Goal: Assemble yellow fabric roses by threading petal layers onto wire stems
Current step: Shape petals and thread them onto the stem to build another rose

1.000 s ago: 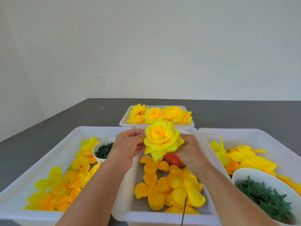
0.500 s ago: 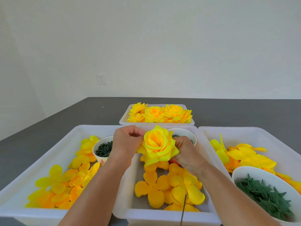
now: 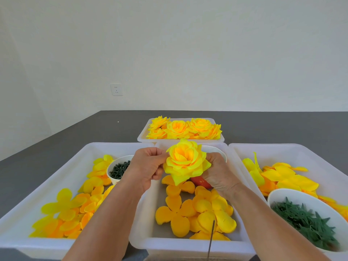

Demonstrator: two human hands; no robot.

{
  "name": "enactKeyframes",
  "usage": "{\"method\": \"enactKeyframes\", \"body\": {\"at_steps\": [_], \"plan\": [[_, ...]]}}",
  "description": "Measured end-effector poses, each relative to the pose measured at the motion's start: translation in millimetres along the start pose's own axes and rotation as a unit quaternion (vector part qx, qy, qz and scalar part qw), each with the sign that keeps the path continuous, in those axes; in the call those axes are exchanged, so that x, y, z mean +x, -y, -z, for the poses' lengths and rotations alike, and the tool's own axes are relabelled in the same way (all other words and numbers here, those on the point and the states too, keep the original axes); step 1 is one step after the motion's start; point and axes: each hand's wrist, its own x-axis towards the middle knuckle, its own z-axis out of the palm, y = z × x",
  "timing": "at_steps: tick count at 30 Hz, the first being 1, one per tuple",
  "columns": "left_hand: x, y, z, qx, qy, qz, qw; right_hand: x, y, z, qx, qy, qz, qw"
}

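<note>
I hold a layered yellow fabric rose [image 3: 185, 162] above the middle tray [image 3: 145, 232], its face turned toward me. My left hand [image 3: 146, 167] pinches its outer petals on the left side. My right hand [image 3: 219, 173] grips it from the right and behind, fingers hidden by the petals. A thin dark wire stem [image 3: 211, 240] stands up at the tray's near edge. Loose orange-yellow petal layers [image 3: 195, 210] lie in the middle tray below the rose.
A far tray [image 3: 143, 136] holds several finished roses [image 3: 184, 129]. The left tray [image 3: 33, 204] has petals and a cup of dark green pieces [image 3: 119, 169]. The right tray [image 3: 301, 149] has large yellow petals and a white bowl [image 3: 278, 193] of green sepals. A red object [image 3: 200, 182] lies under my right hand.
Both hands carried the rose slightly up and to the left, then held it. The left fingers shifted their pinch on the outer petals.
</note>
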Motion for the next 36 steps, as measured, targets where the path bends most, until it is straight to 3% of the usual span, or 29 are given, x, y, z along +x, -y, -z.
{"method": "enactKeyframes", "body": {"at_steps": [8,14,20,27,36], "plan": [[0.5,1.7,-1.4,0.009,0.019,-0.019,1.000,-0.2,2.0,-0.4,-0.013,-0.018,0.000,1.000],[0.4,2.3,-3.5,0.015,-0.042,-0.094,0.995,0.0,1.5,1.4,-0.034,-0.020,0.004,0.999],[-3.0,-1.4,-5.6,-0.025,-0.067,-0.144,0.987,3.1,-0.5,3.5,-0.030,-0.092,0.004,0.995],[-2.7,0.2,-9.1,0.004,-0.045,-0.100,0.994,2.4,0.7,1.4,-0.021,-0.104,0.050,0.993],[0.9,0.3,-3.9,-0.045,-0.003,-0.084,0.995,-2.4,11.5,-3.2,0.058,-0.046,-0.006,0.997]]}}
